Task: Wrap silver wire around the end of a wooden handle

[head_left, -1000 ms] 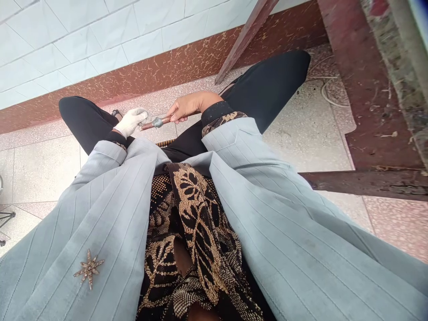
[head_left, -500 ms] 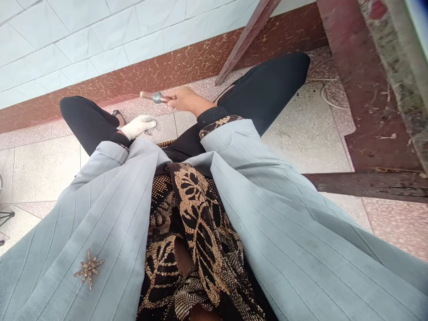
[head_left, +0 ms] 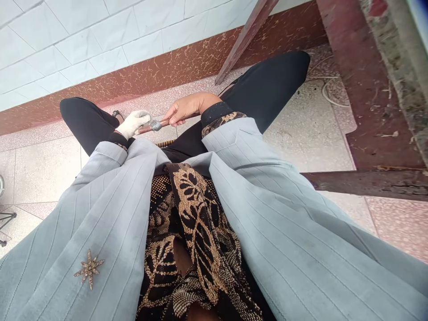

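Observation:
My right hand (head_left: 185,108) is bare and closed round a thin brown rod with a coil of silver wire (head_left: 154,125) wound on it. The rod points left toward my left hand (head_left: 133,122), which wears a white glove. The gloved fingers are curled at the rod's left tip; whether they grip it I cannot make out. Both hands are out in front of my lap, between my knees in black trousers (head_left: 267,84). My grey striped jacket sleeves (head_left: 254,160) cover both forearms.
A dark wooden table edge (head_left: 368,183) and its slanted leg (head_left: 245,38) stand at the right. A loose white cord (head_left: 326,96) lies on the speckled floor by my right knee. A tiled wall (head_left: 100,35) with a brown base band runs behind.
Half a second ago my right hand held the rod raised, away from the glove. It has come back down and left, so the rod's tip meets my gloved left hand again.

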Available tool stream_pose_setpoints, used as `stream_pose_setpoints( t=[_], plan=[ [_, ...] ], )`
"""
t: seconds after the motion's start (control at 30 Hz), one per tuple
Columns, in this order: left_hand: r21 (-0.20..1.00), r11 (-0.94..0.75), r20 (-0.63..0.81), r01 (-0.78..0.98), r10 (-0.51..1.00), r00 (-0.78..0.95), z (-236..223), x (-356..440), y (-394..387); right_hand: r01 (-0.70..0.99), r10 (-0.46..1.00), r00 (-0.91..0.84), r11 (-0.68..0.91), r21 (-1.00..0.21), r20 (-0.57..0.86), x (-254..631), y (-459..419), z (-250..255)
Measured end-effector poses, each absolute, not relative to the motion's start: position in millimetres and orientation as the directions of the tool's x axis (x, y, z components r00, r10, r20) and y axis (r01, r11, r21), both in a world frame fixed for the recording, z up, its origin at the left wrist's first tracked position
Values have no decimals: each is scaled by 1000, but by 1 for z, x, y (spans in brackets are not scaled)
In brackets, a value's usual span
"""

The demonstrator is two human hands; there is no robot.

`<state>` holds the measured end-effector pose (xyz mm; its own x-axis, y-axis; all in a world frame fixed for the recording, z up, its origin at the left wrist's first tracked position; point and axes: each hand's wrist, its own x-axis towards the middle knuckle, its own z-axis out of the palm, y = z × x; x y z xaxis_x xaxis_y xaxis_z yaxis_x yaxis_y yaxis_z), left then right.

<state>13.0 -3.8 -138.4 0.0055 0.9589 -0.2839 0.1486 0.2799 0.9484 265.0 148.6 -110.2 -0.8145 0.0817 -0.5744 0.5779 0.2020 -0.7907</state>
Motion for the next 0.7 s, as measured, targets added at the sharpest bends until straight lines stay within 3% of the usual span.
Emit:
stream_pose_setpoints(
  t=[0.2,0.37,0.43,0.53,0.7],
  plan=[
    [955,287,-283,70,957,-65,-147,14,-3,429,161,-897,96,-898,-411,265,145,-115],
    [940,336,-338,58,941,20,-145,18,-6,221,587,-789,-6,-975,-182,248,131,-114],
    [934,340,-349,115,934,80,-143,20,-7,290,725,-668,45,-956,-168,243,131,-113],
    [937,311,-330,159,938,111,-136,22,-9,539,831,-506,93,-837,-233,245,138,-114],
    [945,280,-277,169,960,-40,-119,22,-13,817,675,-516,206,-538,-527,253,149,-121]
  ],
)
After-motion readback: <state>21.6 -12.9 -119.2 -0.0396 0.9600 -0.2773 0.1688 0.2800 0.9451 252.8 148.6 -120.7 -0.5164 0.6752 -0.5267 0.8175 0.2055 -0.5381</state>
